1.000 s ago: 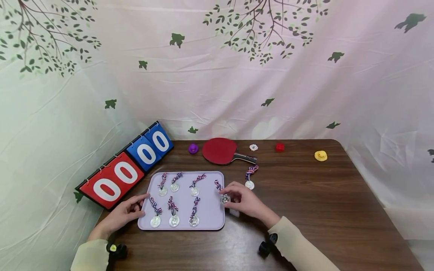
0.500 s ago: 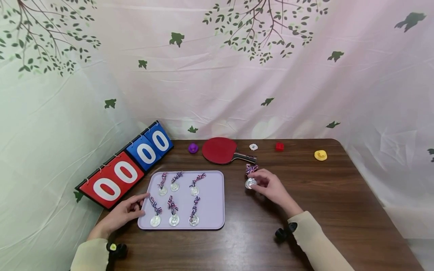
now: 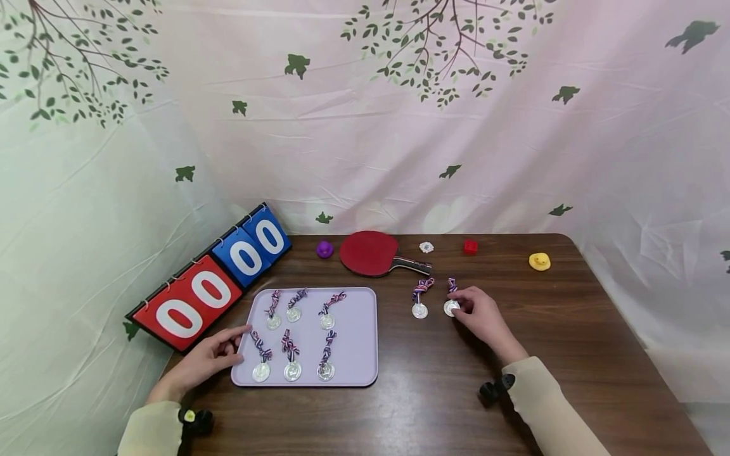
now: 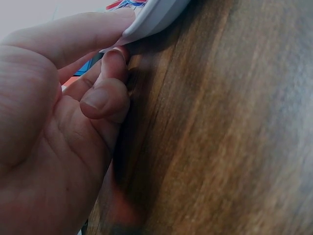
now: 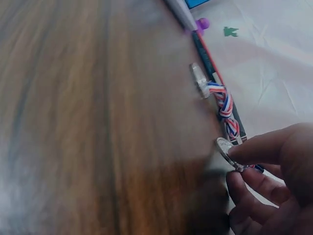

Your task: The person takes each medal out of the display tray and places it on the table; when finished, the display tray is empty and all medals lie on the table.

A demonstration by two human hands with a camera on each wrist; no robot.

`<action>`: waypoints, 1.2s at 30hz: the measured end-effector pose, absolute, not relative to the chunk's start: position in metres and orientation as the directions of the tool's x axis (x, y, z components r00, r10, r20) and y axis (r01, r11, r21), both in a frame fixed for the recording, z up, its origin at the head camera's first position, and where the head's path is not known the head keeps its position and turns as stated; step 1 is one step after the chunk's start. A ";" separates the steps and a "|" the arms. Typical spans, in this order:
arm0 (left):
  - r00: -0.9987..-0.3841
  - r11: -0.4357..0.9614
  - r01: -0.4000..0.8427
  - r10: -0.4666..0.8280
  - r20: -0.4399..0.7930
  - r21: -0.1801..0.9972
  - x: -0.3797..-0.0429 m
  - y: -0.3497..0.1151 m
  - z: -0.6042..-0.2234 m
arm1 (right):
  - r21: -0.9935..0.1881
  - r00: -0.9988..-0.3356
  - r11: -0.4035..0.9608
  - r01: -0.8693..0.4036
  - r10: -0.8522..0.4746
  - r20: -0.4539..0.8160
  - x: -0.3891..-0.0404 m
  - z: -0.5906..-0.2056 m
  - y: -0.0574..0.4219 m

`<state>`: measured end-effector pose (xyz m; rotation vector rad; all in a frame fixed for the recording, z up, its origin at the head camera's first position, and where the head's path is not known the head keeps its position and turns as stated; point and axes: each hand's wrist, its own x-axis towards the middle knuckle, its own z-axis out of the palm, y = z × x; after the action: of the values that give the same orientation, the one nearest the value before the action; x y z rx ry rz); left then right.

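Observation:
My right hand (image 3: 485, 320) pinches a silver medal (image 3: 451, 308) by its disc between thumb and fingers, low over the wooden table. Its knotted striped ribbon trails away toward the back. Just left of it lies a second silver medal (image 3: 419, 310) with a similar ribbon. In the right wrist view the held medal (image 5: 224, 148) is tilted between the fingertips. My left hand (image 3: 202, 364) grips the left edge of a lilac tray (image 3: 359, 354), thumb over the rim (image 4: 146, 22) and fingers beneath. Several silver medals (image 3: 293, 370) lie on the tray in two rows.
Left of the tray stands a flip scoreboard (image 3: 211, 285) with red and blue zeros. Along the back are a purple toy (image 3: 325, 249), a red table tennis bat (image 3: 369, 253), a white disc (image 3: 426, 247), a red brick (image 3: 470, 247) and a yellow duck (image 3: 539, 261).
My right hand has carried a medal from the tray's right side, past the one lying on the table, to a spot right of it. My left hand and the tray have stayed put.

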<state>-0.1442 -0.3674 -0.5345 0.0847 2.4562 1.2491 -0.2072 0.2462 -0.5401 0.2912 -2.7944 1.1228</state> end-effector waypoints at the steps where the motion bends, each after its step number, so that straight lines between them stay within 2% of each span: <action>1: -0.925 0.602 -0.119 0.223 -0.309 0.790 -0.144 -0.367 -0.534 | -0.659 -0.977 0.722 -0.210 -0.132 0.167 -0.207 -0.540 0.246; 7: -0.917 0.590 -0.129 0.235 -0.322 0.797 -0.143 -0.366 -0.531 | -0.599 -0.983 0.779 -0.186 -0.151 0.109 -0.207 -0.539 0.246; 13: -0.918 0.579 -0.130 0.236 -0.318 0.805 -0.143 -0.369 -0.534 | -0.592 -0.979 0.780 -0.202 -0.168 0.113 -0.208 -0.540 0.246; 18: -0.919 0.563 -0.139 0.232 -0.317 0.815 -0.144 -0.369 -0.536 | -0.594 -0.978 0.780 -0.195 -0.112 0.174 -0.206 -0.535 0.240; 21: -0.919 0.554 -0.144 0.231 -0.319 0.820 -0.144 -0.370 -0.537 | -0.599 -0.964 0.763 -0.244 -0.125 0.234 -0.205 -0.530 0.225; 29: -0.921 0.575 -0.139 0.224 -0.318 0.807 -0.145 -0.370 -0.538 | -0.634 -0.882 0.615 -0.469 -0.363 0.301 -0.196 -0.523 0.158; 36: -0.918 0.584 -0.125 0.240 -0.317 0.802 -0.146 -0.371 -0.537 | -0.608 -0.804 0.562 -0.560 -0.545 0.237 -0.172 -0.514 0.091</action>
<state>-0.1463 -0.3714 -0.5370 0.0927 2.4238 1.2706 -0.1716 0.0914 -0.5144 0.9754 -2.7572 1.0854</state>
